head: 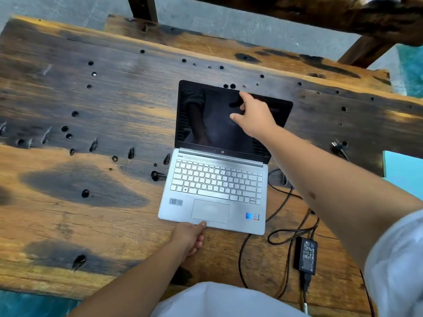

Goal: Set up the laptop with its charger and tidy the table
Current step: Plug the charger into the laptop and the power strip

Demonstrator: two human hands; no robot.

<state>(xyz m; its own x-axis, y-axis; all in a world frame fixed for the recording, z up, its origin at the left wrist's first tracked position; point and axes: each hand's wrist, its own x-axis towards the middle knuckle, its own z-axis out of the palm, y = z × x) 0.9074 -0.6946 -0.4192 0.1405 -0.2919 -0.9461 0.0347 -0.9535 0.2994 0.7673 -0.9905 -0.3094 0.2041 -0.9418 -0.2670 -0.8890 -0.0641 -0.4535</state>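
A silver laptop (215, 193) lies open on the wooden table (91, 124), its screen (206, 117) dark. My right hand (254, 115) grips the top edge of the screen, thumb on the glass. My left hand (191, 237) presses its thumb on the laptop's front edge, fingers curled under against the table. The black charger brick (306, 257) lies to the right of the laptop, with its cable (281, 216) looping over the table. I cannot tell whether the cable is plugged into the laptop.
A plug (338, 147) lies near the table's right edge. The tabletop is rough, with several dark holes. A wooden bench (297, 10) stands behind the table. Teal floor (409, 69) shows at right and lower left.
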